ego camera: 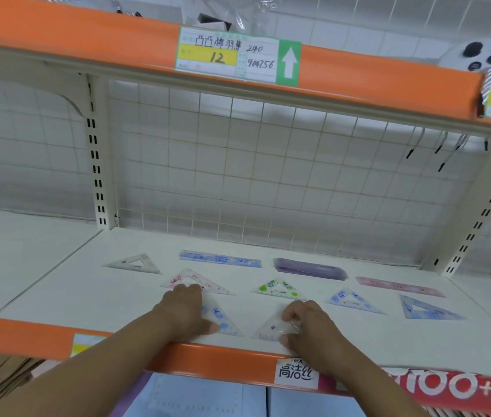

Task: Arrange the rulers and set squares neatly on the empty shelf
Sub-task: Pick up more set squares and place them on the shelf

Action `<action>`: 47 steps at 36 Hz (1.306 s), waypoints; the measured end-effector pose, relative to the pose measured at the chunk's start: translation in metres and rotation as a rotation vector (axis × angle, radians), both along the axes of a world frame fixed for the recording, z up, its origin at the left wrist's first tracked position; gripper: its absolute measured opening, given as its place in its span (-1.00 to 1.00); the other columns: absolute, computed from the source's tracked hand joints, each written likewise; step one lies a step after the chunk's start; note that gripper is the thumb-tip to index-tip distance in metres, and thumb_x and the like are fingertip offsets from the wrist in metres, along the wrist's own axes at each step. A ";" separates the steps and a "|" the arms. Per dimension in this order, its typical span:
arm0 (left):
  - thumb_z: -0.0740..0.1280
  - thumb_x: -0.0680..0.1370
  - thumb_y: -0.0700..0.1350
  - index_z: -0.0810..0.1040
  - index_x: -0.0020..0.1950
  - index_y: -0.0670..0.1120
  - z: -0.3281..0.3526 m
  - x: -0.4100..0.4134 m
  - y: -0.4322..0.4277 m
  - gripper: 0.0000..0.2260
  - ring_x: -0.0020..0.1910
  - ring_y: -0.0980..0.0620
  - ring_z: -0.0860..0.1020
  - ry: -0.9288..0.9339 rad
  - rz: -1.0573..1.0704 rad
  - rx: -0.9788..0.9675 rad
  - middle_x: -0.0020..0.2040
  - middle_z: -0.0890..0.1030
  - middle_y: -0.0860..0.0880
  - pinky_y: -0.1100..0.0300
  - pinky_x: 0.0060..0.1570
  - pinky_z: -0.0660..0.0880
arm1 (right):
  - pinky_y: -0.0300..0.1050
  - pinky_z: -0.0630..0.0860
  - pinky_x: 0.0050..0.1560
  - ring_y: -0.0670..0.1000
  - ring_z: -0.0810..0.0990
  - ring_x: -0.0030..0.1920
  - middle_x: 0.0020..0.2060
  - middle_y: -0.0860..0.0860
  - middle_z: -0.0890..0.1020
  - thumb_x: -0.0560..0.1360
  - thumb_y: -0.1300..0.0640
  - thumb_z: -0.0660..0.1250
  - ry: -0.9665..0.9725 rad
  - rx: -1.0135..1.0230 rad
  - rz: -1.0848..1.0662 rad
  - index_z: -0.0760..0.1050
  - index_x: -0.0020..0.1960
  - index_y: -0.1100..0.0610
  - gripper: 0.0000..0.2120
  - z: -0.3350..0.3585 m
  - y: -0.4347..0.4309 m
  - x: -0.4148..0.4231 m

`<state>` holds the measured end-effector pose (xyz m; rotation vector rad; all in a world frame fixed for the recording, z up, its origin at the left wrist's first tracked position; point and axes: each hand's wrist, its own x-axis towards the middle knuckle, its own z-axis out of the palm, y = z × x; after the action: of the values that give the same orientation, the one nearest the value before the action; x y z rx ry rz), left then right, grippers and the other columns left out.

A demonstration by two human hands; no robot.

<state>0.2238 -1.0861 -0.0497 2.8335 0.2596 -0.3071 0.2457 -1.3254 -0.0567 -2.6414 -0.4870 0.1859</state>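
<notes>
On the front strip of the white shelf board (388, 335), just behind its orange edge rail (223, 361), two clear plastic set squares lie side by side, close but apart. The left hand (185, 308) rests palm down on the clear set square with blue dots (223, 323), its fingers close together and only lightly bent, the thumb pressing flat on the plastic. Its fingertips reach the near edge of the pink-printed set square (199, 279); whether they touch it is hard to tell. The right hand (307, 326) pinches the plain clear set square (270, 329) at its right corner, fingers curled on top and the thumb at the lower edge.

Behind them, well apart from one another, lie a green-printed set square (279, 288), a blue-printed set square (352, 300) and a larger blue set square (427, 310). Along the back sit a pale clear set square (134, 263), a long blue ruler (220, 258), a stack of purple rulers (309, 268) and a pink ruler (400, 286), in front of the white wire grid panel (268, 164).
</notes>
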 end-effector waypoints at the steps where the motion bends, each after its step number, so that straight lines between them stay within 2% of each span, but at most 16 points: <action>1: 0.39 0.44 0.23 0.32 0.33 -0.07 0.000 -0.001 0.000 -0.40 0.23 -0.05 0.42 -0.004 0.000 -0.002 0.27 0.40 -0.09 0.12 0.22 0.42 | -0.26 0.31 0.18 -0.05 0.37 0.22 0.10 -0.08 0.35 0.51 0.04 0.34 0.007 0.009 0.000 0.33 0.12 -0.12 -0.75 0.000 0.000 0.000; 5: 0.37 0.45 0.24 0.33 0.31 -0.07 0.000 -0.003 0.001 -0.42 0.22 -0.06 0.42 -0.016 -0.001 -0.001 0.25 0.40 -0.09 0.10 0.21 0.43 | -0.27 0.34 0.19 -0.03 0.39 0.19 0.10 -0.06 0.28 0.53 0.10 0.29 0.043 0.012 0.011 0.29 0.29 -0.13 -0.62 0.004 -0.001 -0.003; 9: 0.33 0.47 0.26 0.31 0.34 -0.06 0.002 -0.005 0.003 -0.42 0.24 -0.05 0.42 -0.021 -0.008 -0.007 0.29 0.40 -0.09 0.14 0.21 0.40 | -0.42 0.38 -0.03 -0.11 0.44 0.00 0.12 -0.06 0.22 0.57 0.16 0.22 0.090 0.030 0.024 0.24 0.35 -0.12 -0.59 0.006 -0.002 -0.004; 13: 0.30 0.50 0.25 0.28 0.40 -0.07 0.005 -0.007 0.005 -0.39 0.29 -0.07 0.39 -0.008 -0.004 0.011 0.35 0.36 -0.11 0.14 0.25 0.36 | -0.35 0.41 0.12 -0.09 0.46 0.08 0.15 -0.06 0.19 0.58 0.13 0.23 0.129 0.057 0.015 0.21 0.42 -0.06 -0.55 0.009 -0.004 -0.004; 20: 0.27 0.52 0.25 0.30 0.39 -0.09 0.012 -0.014 0.018 -0.42 0.29 -0.05 0.40 0.000 0.024 0.043 0.34 0.39 -0.11 0.15 0.26 0.35 | -0.36 0.42 0.08 -0.09 0.45 0.07 0.14 -0.06 0.20 0.54 0.11 0.32 0.129 0.071 0.007 0.24 0.43 -0.02 -0.50 0.010 -0.004 -0.004; 24: 0.26 0.54 0.22 0.35 0.33 -0.07 0.013 -0.018 0.031 -0.51 0.23 -0.03 0.43 0.015 0.039 0.051 0.30 0.42 -0.09 0.18 0.20 0.37 | -0.39 0.41 0.03 -0.10 0.46 0.07 0.14 -0.06 0.21 0.54 0.09 0.31 0.125 0.066 0.003 0.24 0.44 -0.02 -0.50 0.009 -0.003 -0.003; 27: 0.26 0.56 0.19 0.37 0.30 -0.05 0.013 -0.020 0.036 -0.57 0.23 -0.03 0.43 0.019 0.047 0.055 0.29 0.42 -0.08 0.19 0.19 0.37 | -0.38 0.36 0.07 -0.11 0.44 0.07 0.15 -0.06 0.20 0.54 0.08 0.32 0.123 0.065 -0.005 0.22 0.45 -0.02 -0.47 0.007 -0.004 -0.001; 29: 0.25 0.57 0.15 0.36 0.31 -0.05 0.012 -0.020 0.036 -0.59 0.24 -0.04 0.43 0.022 0.047 0.062 0.29 0.41 -0.09 0.19 0.20 0.37 | -0.40 0.34 0.06 -0.12 0.43 0.06 0.15 -0.06 0.21 0.52 0.06 0.34 0.118 0.059 -0.004 0.21 0.45 -0.02 -0.45 0.007 -0.004 0.000; 33: 0.21 0.58 0.01 0.36 0.31 -0.06 0.011 -0.020 0.035 -0.68 0.24 -0.06 0.42 0.015 0.045 0.074 0.28 0.41 -0.11 0.17 0.21 0.38 | -0.40 0.41 0.00 -0.11 0.47 0.01 0.15 -0.04 0.23 0.50 0.04 0.36 0.122 0.037 -0.011 0.21 0.45 -0.04 -0.42 0.008 -0.005 0.002; 38: 0.20 0.58 -0.05 0.37 0.30 -0.05 0.009 -0.021 0.034 -0.71 0.23 -0.06 0.42 -0.005 0.036 0.074 0.27 0.40 -0.11 0.17 0.21 0.37 | -0.33 0.36 0.15 -0.09 0.43 0.05 0.17 -0.02 0.24 0.50 0.06 0.36 0.125 0.014 -0.006 0.22 0.45 -0.04 -0.42 0.010 -0.006 0.005; 43: 0.19 0.59 -0.07 0.36 0.32 -0.05 0.009 -0.023 0.039 -0.70 0.24 -0.06 0.42 -0.014 0.033 0.086 0.28 0.39 -0.11 0.19 0.21 0.36 | -0.31 0.28 0.11 -0.08 0.41 0.08 0.21 -0.01 0.25 0.49 0.05 0.37 0.110 0.012 0.016 0.23 0.44 -0.04 -0.43 0.012 0.001 0.011; 47: 0.20 0.58 -0.05 0.36 0.32 -0.04 0.010 -0.028 0.051 -0.69 0.24 -0.06 0.41 -0.014 0.053 0.097 0.28 0.39 -0.11 0.20 0.19 0.35 | -0.30 0.30 0.16 -0.09 0.39 0.08 0.25 -0.01 0.25 0.49 0.02 0.37 0.087 0.005 0.067 0.23 0.44 -0.05 -0.42 0.016 0.020 0.017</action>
<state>0.1956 -1.0349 -0.0396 2.9173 0.3547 -0.2706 0.2631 -1.3056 -0.0411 -2.6011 -0.5459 0.3179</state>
